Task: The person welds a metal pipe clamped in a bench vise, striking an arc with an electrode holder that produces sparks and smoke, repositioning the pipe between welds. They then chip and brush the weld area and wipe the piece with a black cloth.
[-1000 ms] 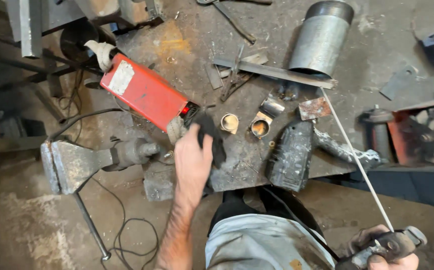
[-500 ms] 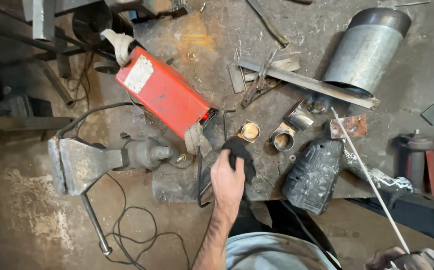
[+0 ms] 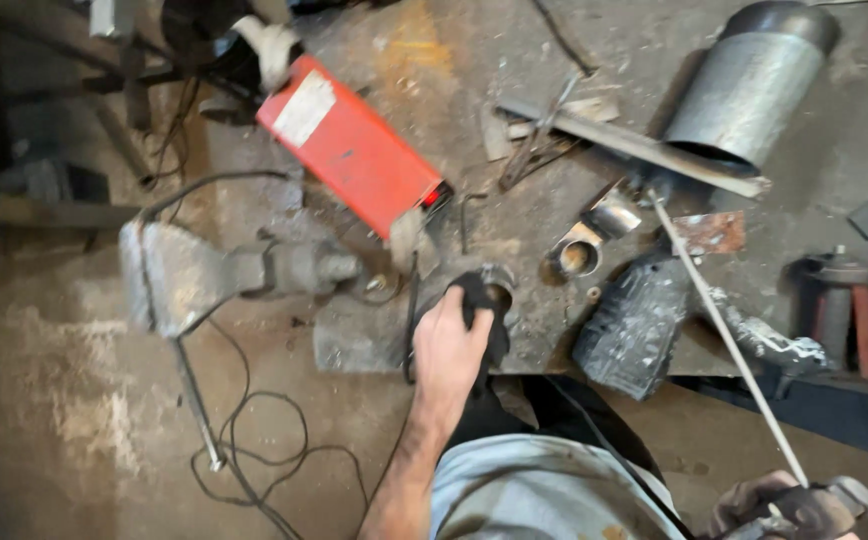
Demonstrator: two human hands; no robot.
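Note:
My left hand (image 3: 449, 350) rests at the workbench's near edge, with its fingers closed on a black cloth (image 3: 476, 297). The cloth lies over a short metal tube piece (image 3: 501, 291). A second short tube piece (image 3: 576, 258) stands a little to the right. My right hand (image 3: 789, 508), in a dark glove at the bottom right, grips an electrode holder. A long thin welding rod (image 3: 724, 330) runs up from it, and its tip sits near the tube pieces.
A red welding machine (image 3: 354, 155) lies on the steel bench (image 3: 434, 70). A bench vise (image 3: 204, 270) sticks out at the left. A large grey pipe (image 3: 744, 85), a flat bar (image 3: 634, 145) and a dark welding mask (image 3: 634, 325) sit to the right. Cables (image 3: 254, 440) trail on the floor.
The view has shifted, so the bench now sits further right and lower in frame. My left hand stays on the black cloth. The right hand keeps holding the rod.

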